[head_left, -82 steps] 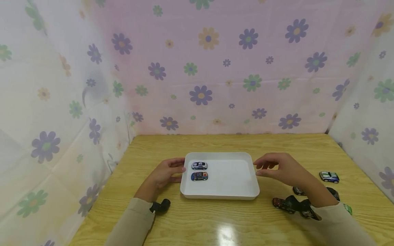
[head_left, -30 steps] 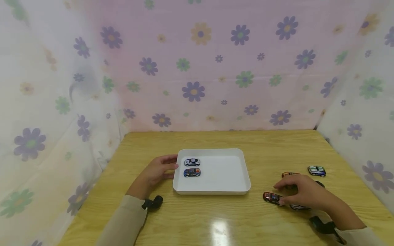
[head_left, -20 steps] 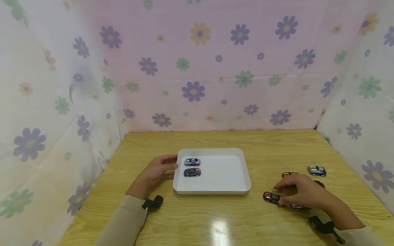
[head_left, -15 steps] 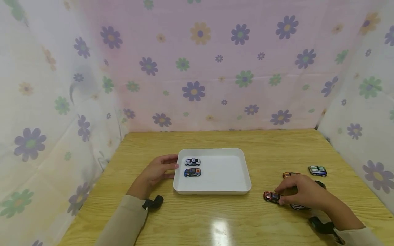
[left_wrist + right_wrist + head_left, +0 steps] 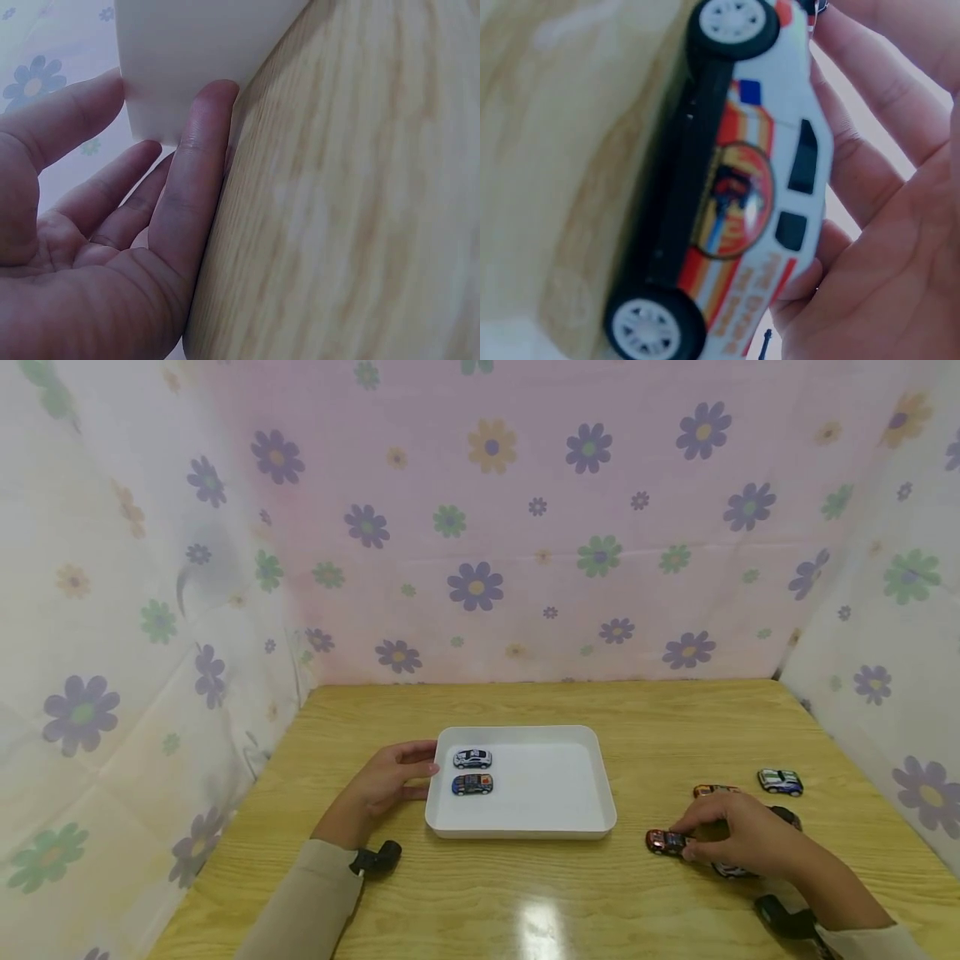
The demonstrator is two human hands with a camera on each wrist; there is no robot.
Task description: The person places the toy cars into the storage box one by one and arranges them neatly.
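Observation:
A white tray (image 5: 521, 837) lies on the table, holding a white toy car (image 5: 472, 759) and a blue-and-orange toy car (image 5: 472, 784) at its left. My left hand (image 5: 393, 777) rests at the tray's left side; in the left wrist view its fairly straight fingers touch the tray wall (image 5: 180, 45). To the right of the tray, my right hand (image 5: 742, 835) pinches the rear end of a dark red toy car (image 5: 666, 842) between thumb and forefinger. The car is still down at the table. A white toy car with orange markings (image 5: 780, 187) stands close under the right palm.
Beyond the right hand lie an orange toy car (image 5: 716, 790), a green-white-and-blue toy car (image 5: 780, 782) and a dark toy car (image 5: 786, 816), partly covered by the hand. Floral cloth (image 5: 525, 610) hangs behind the wooden table (image 5: 420, 902) and at both sides.
My right hand has gone from the tray's right side to the cars on the right, and its thumb and forefinger have closed on the dark red toy car. The left hand stays at the tray.

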